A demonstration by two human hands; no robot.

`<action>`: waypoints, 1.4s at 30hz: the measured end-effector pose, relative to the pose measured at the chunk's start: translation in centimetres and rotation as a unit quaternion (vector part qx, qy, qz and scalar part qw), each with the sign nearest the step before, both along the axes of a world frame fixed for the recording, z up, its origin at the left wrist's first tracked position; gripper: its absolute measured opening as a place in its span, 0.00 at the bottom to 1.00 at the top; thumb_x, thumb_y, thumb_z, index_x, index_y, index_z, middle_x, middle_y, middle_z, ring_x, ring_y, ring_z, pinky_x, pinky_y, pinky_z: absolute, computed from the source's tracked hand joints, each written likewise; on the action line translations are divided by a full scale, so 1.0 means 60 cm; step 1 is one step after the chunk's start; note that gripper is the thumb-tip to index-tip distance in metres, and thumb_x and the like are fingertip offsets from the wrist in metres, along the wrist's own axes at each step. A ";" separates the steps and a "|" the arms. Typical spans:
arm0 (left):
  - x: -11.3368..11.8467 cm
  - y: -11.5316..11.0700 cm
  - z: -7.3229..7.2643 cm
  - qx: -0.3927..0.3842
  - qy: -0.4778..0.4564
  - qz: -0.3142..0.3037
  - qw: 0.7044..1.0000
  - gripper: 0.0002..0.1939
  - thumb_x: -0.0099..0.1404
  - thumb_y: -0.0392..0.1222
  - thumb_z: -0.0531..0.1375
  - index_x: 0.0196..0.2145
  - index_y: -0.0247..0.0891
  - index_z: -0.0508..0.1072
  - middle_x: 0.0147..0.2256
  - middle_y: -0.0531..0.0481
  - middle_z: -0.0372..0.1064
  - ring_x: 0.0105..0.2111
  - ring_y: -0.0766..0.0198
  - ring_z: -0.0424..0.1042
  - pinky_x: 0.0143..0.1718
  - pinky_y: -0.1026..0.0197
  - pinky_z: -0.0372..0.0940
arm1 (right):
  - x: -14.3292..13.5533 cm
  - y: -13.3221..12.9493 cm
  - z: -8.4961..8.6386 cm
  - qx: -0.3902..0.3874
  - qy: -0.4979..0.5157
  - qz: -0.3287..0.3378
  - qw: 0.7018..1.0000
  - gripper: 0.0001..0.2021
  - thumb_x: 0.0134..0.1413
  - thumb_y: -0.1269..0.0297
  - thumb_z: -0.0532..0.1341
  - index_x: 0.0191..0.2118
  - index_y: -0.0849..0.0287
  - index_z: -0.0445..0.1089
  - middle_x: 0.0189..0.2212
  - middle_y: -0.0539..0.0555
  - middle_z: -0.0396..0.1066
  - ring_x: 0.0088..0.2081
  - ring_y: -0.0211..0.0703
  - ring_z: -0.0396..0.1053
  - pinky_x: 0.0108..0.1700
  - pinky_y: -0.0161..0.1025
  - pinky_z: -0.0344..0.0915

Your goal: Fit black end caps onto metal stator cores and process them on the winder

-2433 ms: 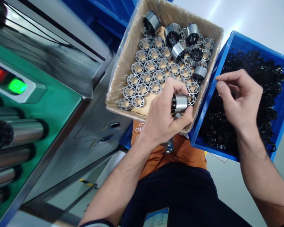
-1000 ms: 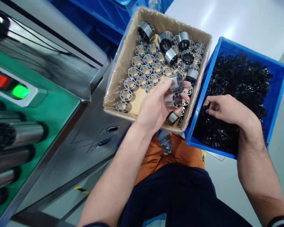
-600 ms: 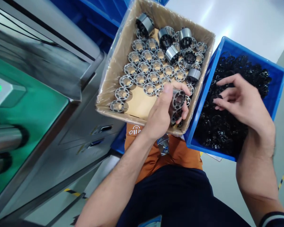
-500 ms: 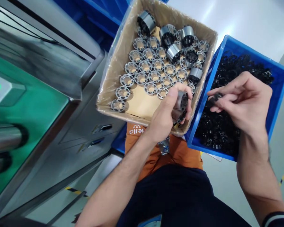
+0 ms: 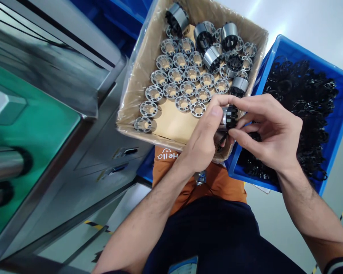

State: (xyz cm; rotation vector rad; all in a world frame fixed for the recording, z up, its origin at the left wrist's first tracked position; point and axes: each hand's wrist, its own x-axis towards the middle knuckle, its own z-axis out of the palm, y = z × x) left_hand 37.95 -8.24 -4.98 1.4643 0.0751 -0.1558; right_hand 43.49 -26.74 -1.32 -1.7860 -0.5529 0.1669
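Observation:
My left hand (image 5: 202, 140) is wrapped round a silver metal ring part (image 5: 224, 118) over the lower right corner of a plastic-lined cardboard box (image 5: 134, 72). A black slotted plastic piece (image 5: 232, 116) sits at the right end of that part. Thumb and fingers of my right hand (image 5: 270, 131) pinch this black piece from the right. Below it, a second part in my left hand is mostly hidden. Inside the box, several silver rings (image 5: 188, 88) stand in rows, and several with black ends (image 5: 212, 58) lie at the upper right.
Right of the box, a blue bin (image 5: 338, 125) holds many black plastic pieces (image 5: 305, 91). At the left is a metal machine with a green top (image 5: 42, 125). More blue bins (image 5: 128, 11) show behind the box. My orange-covered legs are beneath the box.
My right hand has moved left from over the blue bin to my left hand, bringing the black piece against the silver part. The silver part has turned so its black end faces right.

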 end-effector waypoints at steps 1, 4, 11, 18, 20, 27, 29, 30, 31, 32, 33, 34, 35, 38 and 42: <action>0.000 -0.001 -0.002 -0.003 0.003 0.004 1.000 0.32 0.89 0.71 0.43 0.69 0.56 0.75 0.38 0.50 0.81 0.35 0.51 0.85 0.30 0.51 0.74 | 0.000 0.001 -0.002 -0.004 0.003 -0.008 1.000 0.19 0.65 0.62 0.80 0.59 0.36 0.90 0.61 0.53 0.85 0.39 0.49 0.85 0.41 0.53 0.94; -0.001 -0.004 -0.005 -0.045 0.002 0.032 0.998 0.31 0.89 0.73 0.44 0.66 0.55 0.76 0.38 0.50 0.81 0.35 0.52 0.84 0.31 0.52 0.74 | -0.001 0.003 -0.007 -0.003 -0.005 -0.020 1.000 0.19 0.64 0.59 0.81 0.60 0.41 0.89 0.57 0.54 0.86 0.37 0.46 0.84 0.39 0.49 0.93; 0.003 -0.007 -0.002 -0.058 -0.023 0.039 0.997 0.29 0.89 0.74 0.50 0.61 0.51 0.76 0.40 0.52 0.80 0.28 0.60 0.76 0.27 0.54 0.68 | 0.007 -0.008 -0.009 -0.002 -0.065 0.007 0.998 0.17 0.65 0.62 0.82 0.57 0.39 0.92 0.55 0.52 0.86 0.42 0.48 0.85 0.43 0.50 0.93; 0.003 -0.008 0.003 -0.055 0.008 0.043 0.998 0.32 0.86 0.78 0.49 0.62 0.52 0.74 0.36 0.51 0.76 0.28 0.58 0.75 0.28 0.53 0.68 | 0.009 -0.002 -0.015 0.044 -0.043 0.007 0.998 0.20 0.62 0.63 0.85 0.57 0.38 0.92 0.46 0.50 0.81 0.40 0.44 0.82 0.41 0.45 0.92; 0.003 -0.006 0.005 -0.056 0.007 0.043 0.997 0.30 0.86 0.77 0.50 0.61 0.53 0.74 0.35 0.51 0.76 0.27 0.58 0.74 0.28 0.53 0.68 | 0.008 -0.002 -0.015 0.019 -0.028 0.004 0.999 0.17 0.64 0.58 0.84 0.56 0.39 0.91 0.46 0.52 0.81 0.40 0.46 0.83 0.43 0.48 0.93; 0.002 -0.004 0.000 -0.066 -0.014 0.041 0.997 0.27 0.88 0.74 0.52 0.62 0.53 0.76 0.38 0.52 0.77 0.28 0.60 0.75 0.28 0.54 0.68 | 0.012 -0.005 -0.016 0.038 -0.033 0.017 0.999 0.20 0.61 0.63 0.86 0.56 0.38 0.92 0.46 0.50 0.81 0.42 0.45 0.83 0.46 0.46 0.92; 0.003 -0.004 -0.001 -0.049 -0.009 0.037 0.998 0.28 0.88 0.74 0.50 0.64 0.55 0.75 0.39 0.52 0.79 0.29 0.59 0.77 0.29 0.54 0.68 | 0.013 -0.005 -0.016 0.057 -0.030 0.021 0.998 0.23 0.59 0.67 0.87 0.57 0.35 0.91 0.45 0.49 0.81 0.42 0.43 0.83 0.46 0.43 0.92; 0.003 -0.004 -0.001 -0.041 -0.006 0.033 0.999 0.29 0.88 0.74 0.48 0.64 0.55 0.74 0.39 0.52 0.79 0.29 0.58 0.78 0.29 0.54 0.68 | 0.013 -0.005 -0.016 0.065 -0.027 0.021 0.997 0.25 0.58 0.68 0.87 0.57 0.34 0.91 0.45 0.48 0.81 0.42 0.42 0.83 0.45 0.43 0.92; 0.003 -0.004 -0.001 -0.036 -0.006 0.030 0.999 0.29 0.88 0.75 0.46 0.64 0.55 0.74 0.38 0.52 0.79 0.29 0.58 0.78 0.28 0.54 0.68 | 0.013 -0.006 -0.016 0.066 -0.023 0.022 0.997 0.25 0.58 0.67 0.87 0.57 0.33 0.91 0.45 0.48 0.81 0.42 0.43 0.83 0.45 0.43 0.92; 0.002 -0.004 0.000 -0.035 -0.006 0.029 0.999 0.30 0.88 0.74 0.46 0.64 0.55 0.74 0.37 0.53 0.79 0.28 0.58 0.78 0.28 0.54 0.68 | 0.012 -0.006 -0.017 0.064 -0.022 0.022 0.997 0.25 0.59 0.67 0.87 0.57 0.33 0.91 0.45 0.48 0.81 0.42 0.43 0.83 0.45 0.44 0.92; 0.001 -0.003 0.002 -0.036 -0.006 0.027 0.999 0.29 0.88 0.74 0.46 0.64 0.55 0.74 0.37 0.53 0.78 0.28 0.59 0.77 0.28 0.54 0.68 | 0.012 -0.007 -0.018 0.063 -0.025 0.022 0.997 0.25 0.59 0.66 0.87 0.58 0.32 0.91 0.45 0.49 0.81 0.42 0.44 0.83 0.45 0.45 0.92; 0.000 -0.003 0.004 -0.039 -0.005 0.026 0.999 0.28 0.88 0.74 0.48 0.63 0.55 0.74 0.37 0.53 0.78 0.28 0.59 0.77 0.28 0.54 0.69 | 0.011 -0.007 -0.019 0.060 -0.030 0.024 0.997 0.24 0.60 0.65 0.87 0.58 0.32 0.91 0.45 0.49 0.82 0.42 0.45 0.83 0.46 0.45 0.92; -0.002 -0.002 0.007 -0.046 -0.004 0.025 0.999 0.27 0.88 0.74 0.50 0.63 0.55 0.74 0.37 0.53 0.77 0.28 0.60 0.76 0.28 0.55 0.69 | 0.010 -0.006 -0.021 0.058 -0.035 0.025 0.997 0.24 0.61 0.64 0.87 0.58 0.32 0.92 0.45 0.49 0.82 0.42 0.45 0.83 0.46 0.45 0.92; -0.004 0.000 0.008 -0.079 -0.006 0.016 0.997 0.26 0.88 0.74 0.55 0.64 0.54 0.75 0.35 0.54 0.76 0.27 0.61 0.75 0.28 0.55 0.71 | 0.011 -0.003 -0.021 0.050 -0.034 0.024 0.998 0.20 0.62 0.60 0.87 0.57 0.37 0.92 0.44 0.49 0.82 0.42 0.45 0.83 0.46 0.45 0.91; 0.013 -0.002 -0.014 -0.117 -0.103 0.035 0.987 0.25 0.87 0.69 0.61 0.57 0.47 0.84 0.35 0.52 0.83 0.24 0.64 0.77 0.22 0.61 0.66 | 0.023 -0.025 0.015 -0.038 -0.046 0.005 0.998 0.12 0.74 0.49 0.79 0.57 0.39 0.91 0.49 0.51 0.87 0.47 0.52 0.87 0.52 0.53 0.91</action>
